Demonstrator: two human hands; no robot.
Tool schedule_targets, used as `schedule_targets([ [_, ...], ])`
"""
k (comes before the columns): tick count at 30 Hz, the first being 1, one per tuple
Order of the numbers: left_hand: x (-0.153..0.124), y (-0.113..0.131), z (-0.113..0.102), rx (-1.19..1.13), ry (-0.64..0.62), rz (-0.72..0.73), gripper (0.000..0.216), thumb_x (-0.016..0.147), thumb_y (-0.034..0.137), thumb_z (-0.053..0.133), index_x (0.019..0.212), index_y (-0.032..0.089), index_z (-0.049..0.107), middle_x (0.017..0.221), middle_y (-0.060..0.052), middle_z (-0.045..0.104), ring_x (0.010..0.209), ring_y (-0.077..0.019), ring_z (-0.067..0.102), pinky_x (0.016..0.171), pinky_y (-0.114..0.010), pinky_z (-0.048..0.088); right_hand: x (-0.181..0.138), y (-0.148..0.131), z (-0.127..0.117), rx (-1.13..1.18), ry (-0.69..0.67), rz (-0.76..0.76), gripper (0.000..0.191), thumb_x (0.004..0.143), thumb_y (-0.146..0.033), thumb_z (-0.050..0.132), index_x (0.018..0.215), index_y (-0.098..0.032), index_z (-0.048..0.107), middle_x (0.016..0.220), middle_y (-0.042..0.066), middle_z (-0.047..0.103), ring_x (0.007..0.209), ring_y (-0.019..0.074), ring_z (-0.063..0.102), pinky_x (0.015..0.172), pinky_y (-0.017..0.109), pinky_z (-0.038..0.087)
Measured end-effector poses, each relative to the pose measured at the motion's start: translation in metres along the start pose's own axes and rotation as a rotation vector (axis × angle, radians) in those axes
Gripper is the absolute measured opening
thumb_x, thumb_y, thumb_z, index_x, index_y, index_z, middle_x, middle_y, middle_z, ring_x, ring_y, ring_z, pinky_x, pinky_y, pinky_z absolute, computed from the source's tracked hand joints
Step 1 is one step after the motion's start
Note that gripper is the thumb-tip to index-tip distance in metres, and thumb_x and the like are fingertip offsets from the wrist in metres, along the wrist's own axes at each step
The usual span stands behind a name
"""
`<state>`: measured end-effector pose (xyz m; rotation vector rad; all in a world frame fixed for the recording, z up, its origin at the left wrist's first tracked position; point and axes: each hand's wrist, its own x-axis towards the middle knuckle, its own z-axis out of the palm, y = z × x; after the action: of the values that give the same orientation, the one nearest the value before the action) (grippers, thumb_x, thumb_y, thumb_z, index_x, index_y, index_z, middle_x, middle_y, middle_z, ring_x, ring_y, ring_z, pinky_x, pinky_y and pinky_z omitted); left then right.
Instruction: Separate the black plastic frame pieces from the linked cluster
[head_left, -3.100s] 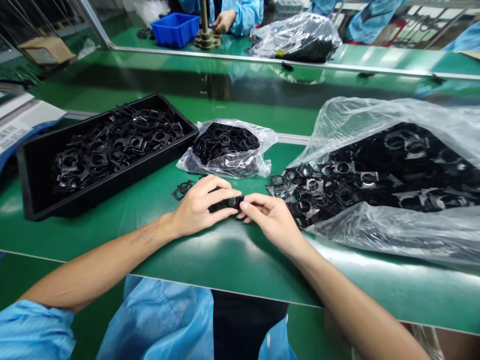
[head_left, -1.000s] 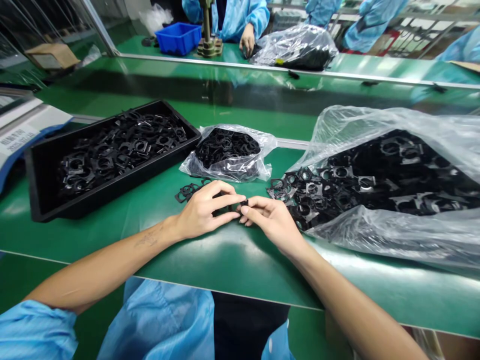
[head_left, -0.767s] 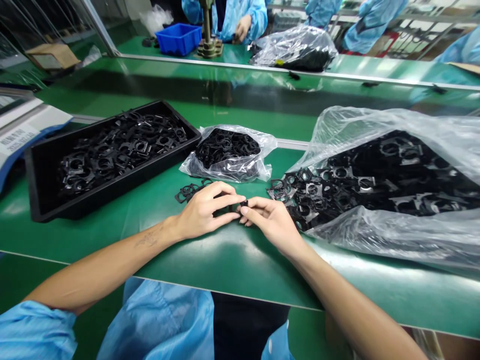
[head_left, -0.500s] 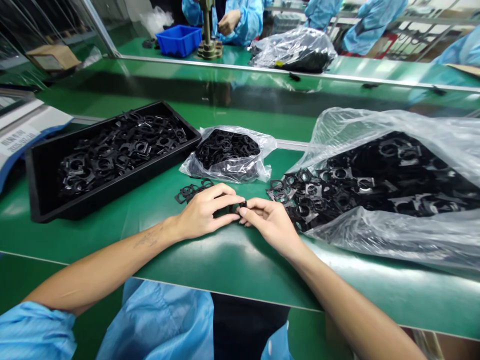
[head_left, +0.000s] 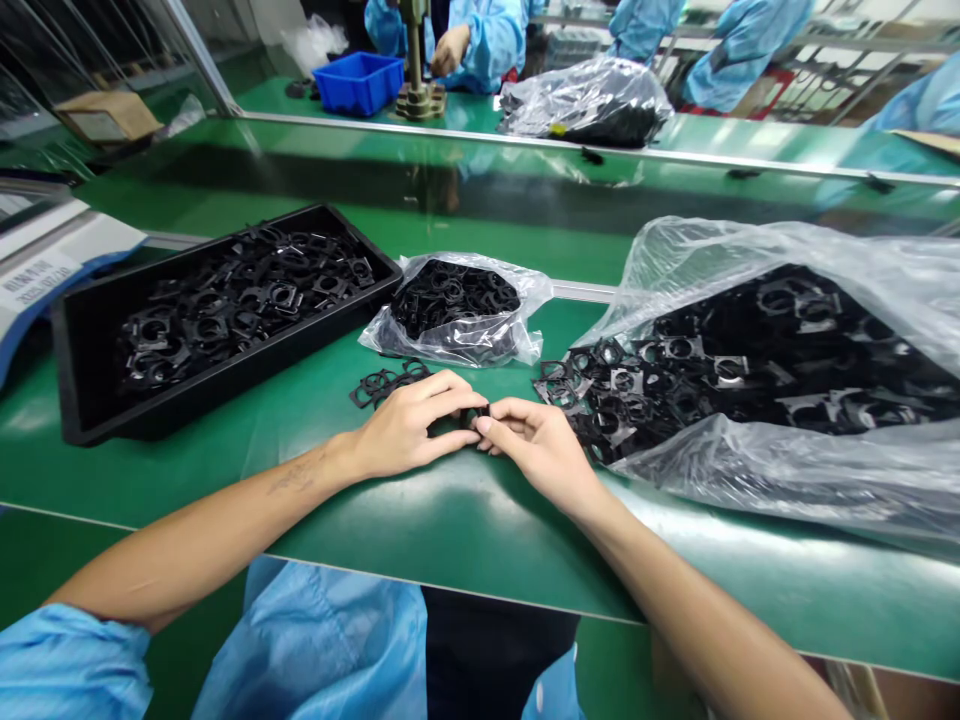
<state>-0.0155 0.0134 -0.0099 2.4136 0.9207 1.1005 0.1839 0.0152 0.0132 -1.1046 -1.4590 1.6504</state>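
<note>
Between my fingertips is a small black plastic part [head_left: 472, 414], mostly hidden by the fingers. My left hand [head_left: 416, 425] pinches it from the left with thumb and fingers. From the right, my right hand [head_left: 536, 440] closes thumb and forefinger on the same part. Just behind my left hand lie several loose black ring-shaped frames [head_left: 373, 386] on the green table [head_left: 420, 530]. At right, more black square frames with round holes [head_left: 626, 380] spill from a large clear plastic bag [head_left: 697, 470] near my right hand.
A black tray [head_left: 225, 385] heaped with black parts stands at left. Behind my hands sits a smaller clear bag [head_left: 525, 285] of black rings. Across the conveyor are a blue bin [head_left: 358, 85], a metal post [head_left: 416, 60] and a person's hand [head_left: 451, 50].
The black part between my fingertips has turned slightly and shows a little more to the left. Both hands stay almost in place. Across the conveyor, the other person's hand has shifted slightly.
</note>
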Motion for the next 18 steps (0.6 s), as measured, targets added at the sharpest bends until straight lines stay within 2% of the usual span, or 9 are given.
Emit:
schedule_targets([
  [18, -0.0003, -0.0007, -0.0008, -0.025, -0.077, -0.046, 0.024, 0.093, 0.024, 0.065, 0.115, 0.017, 0.061, 0.103, -0.008, 0.065, 0.083, -0.0156, 0.062, 0.078, -0.031, 0.056, 0.0006, 0.0026, 0.0, -0.054, -0.014, -0.016, 0.038, 0.077, -0.052, 0.077, 0.072, -0.016, 0.066, 0.065, 0.0, 0.063, 0.062, 0.0127, 0.058, 0.063, 0.027, 0.048],
])
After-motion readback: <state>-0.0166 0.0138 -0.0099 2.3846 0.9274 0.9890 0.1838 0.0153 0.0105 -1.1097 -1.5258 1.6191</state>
